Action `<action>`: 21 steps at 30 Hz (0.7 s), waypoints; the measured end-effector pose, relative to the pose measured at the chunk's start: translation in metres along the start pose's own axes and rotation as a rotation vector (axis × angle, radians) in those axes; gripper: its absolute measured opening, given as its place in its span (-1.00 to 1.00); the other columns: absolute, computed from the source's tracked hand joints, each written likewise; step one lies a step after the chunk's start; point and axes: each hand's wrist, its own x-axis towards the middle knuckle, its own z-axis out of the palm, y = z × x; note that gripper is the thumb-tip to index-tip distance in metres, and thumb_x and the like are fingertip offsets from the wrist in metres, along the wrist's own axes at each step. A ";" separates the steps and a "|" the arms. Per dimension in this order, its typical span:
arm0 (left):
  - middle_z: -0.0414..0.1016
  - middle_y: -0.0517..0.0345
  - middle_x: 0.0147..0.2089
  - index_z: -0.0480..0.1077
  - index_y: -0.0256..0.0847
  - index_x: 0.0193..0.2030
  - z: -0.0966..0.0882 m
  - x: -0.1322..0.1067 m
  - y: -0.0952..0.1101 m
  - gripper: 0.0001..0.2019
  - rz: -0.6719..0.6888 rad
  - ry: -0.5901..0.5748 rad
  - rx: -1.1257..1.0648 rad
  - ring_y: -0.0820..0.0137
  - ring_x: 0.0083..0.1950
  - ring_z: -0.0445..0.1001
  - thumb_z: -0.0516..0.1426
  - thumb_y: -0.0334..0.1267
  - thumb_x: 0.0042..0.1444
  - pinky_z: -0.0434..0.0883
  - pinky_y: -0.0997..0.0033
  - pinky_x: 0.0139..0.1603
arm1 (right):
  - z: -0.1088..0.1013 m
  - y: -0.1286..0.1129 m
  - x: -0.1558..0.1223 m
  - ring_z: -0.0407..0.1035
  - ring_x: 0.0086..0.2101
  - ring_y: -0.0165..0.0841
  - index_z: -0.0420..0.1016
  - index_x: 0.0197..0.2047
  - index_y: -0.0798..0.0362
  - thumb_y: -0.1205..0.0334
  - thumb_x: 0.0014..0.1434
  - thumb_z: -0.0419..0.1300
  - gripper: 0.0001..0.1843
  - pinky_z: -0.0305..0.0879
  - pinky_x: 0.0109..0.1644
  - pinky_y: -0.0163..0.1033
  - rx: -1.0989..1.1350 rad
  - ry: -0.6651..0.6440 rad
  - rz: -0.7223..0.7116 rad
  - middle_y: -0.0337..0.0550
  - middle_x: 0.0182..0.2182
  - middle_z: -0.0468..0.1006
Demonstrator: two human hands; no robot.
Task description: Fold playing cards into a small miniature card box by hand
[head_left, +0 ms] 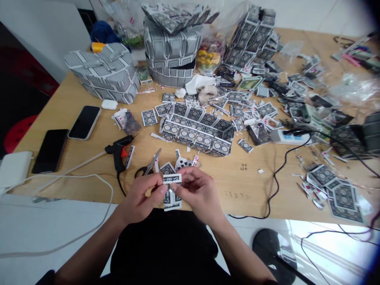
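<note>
"What are the fingers gripping?"
"Left hand point(144, 196) and right hand point(202, 194) — thumbs and forefingers pinching — hold a patterned card piece point(172, 204) over the near edge of the wooden table point(246, 184)."
"What crowds them?"
"Scissors point(148, 168) just beyond the left fingers, a black glue gun point(119, 154) farther left. Ahead of the fingertips — a long, open-topped card box point(190, 134)."
"And past that?"
"A bulging, grey woven-looking vessel point(170, 47), beside a clear bag point(209, 59) holding yellow pieces."
</note>
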 end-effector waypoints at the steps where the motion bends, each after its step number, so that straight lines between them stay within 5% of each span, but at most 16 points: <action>1: 0.23 0.33 -0.47 0.25 -0.17 -0.36 0.000 0.001 0.000 -0.71 0.007 -0.006 -0.020 0.50 -0.46 0.18 0.12 -0.34 0.46 0.13 0.44 -0.42 | 0.000 0.000 0.000 0.50 -0.40 -0.42 0.63 -0.16 0.03 0.29 0.00 0.64 -0.63 0.42 -0.27 -0.33 0.017 -0.010 0.016 -0.27 -0.40 0.68; 9: 0.24 0.31 -0.49 0.29 -0.17 -0.41 0.007 0.000 -0.011 -0.67 0.022 0.037 -0.167 0.50 -0.49 0.16 0.15 -0.28 0.45 0.12 0.45 -0.47 | 0.002 -0.001 -0.002 0.51 -0.39 -0.43 0.65 -0.19 0.03 0.29 -0.09 0.69 -0.58 0.45 -0.24 -0.34 0.066 -0.010 0.060 -0.28 -0.40 0.69; 21: 0.28 0.32 -0.50 0.26 -0.17 -0.41 0.004 -0.003 -0.006 -0.68 0.003 -0.036 -0.054 0.49 -0.49 0.19 0.11 -0.30 0.45 0.16 0.44 -0.43 | 0.003 0.002 -0.002 0.51 -0.39 -0.38 0.62 -0.17 0.02 0.16 0.03 0.62 -0.63 0.45 -0.26 -0.28 -0.036 0.057 -0.025 -0.22 -0.37 0.70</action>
